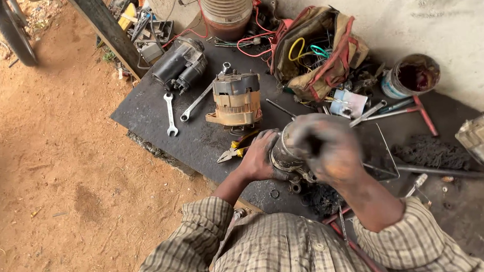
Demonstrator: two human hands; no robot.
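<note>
Greasy metal motor point(286, 153) lies gripped between both hands: left hand point(260, 156) clasps its side, right hand point(328, 146) covers its top.

Two wrenches point(170, 114) point(196, 102), one pliers point(234, 148), one tool bag point(319, 50), one tin point(410, 75), one alternator point(235, 98).

On the tabletop point(144, 110), a motor housing point(286, 153) sits between the left hand point(260, 156) and the right hand point(328, 149). Pliers point(236, 148) lie just left of the left hand. Behind them stands an alternator point(235, 98), with two wrenches point(170, 114) to its left and a starter motor point(181, 63) farther back. A tool bag point(319, 50) lies behind the right hand, a tin can point(411, 75) to its right.
</note>
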